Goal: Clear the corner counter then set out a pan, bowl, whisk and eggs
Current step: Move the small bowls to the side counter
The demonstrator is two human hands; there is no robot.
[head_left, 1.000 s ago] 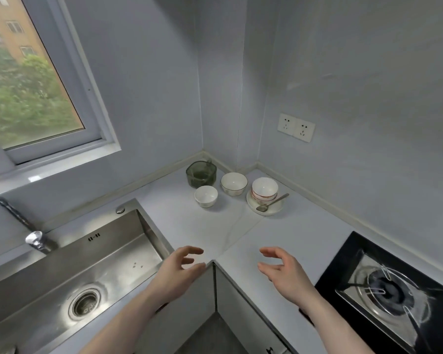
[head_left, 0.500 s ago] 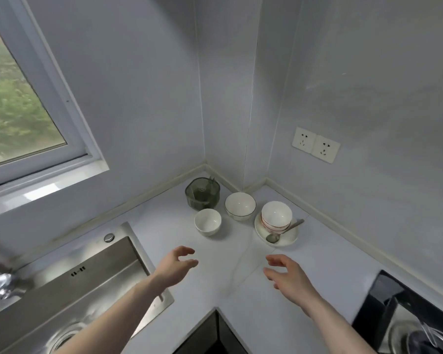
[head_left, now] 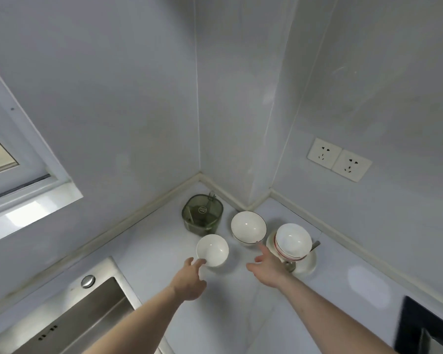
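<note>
Three bowls point(head_left: 212, 249), one container point(head_left: 202, 217), one saucer point(head_left: 308, 264)

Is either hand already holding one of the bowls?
No: the left hand reaches open toward the small white bowl, the right hand toward the dark-rimmed bowl, gripping neither.

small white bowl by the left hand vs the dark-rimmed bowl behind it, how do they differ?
The small white bowl is plain all over; the dark-rimmed bowl has a thin dark line round its lip. The small white bowl is smaller and sits nearer the sink; the dark-rimmed bowl is wider and nearer the corner. Both are white, upright, empty and directly on the counter.
</note>
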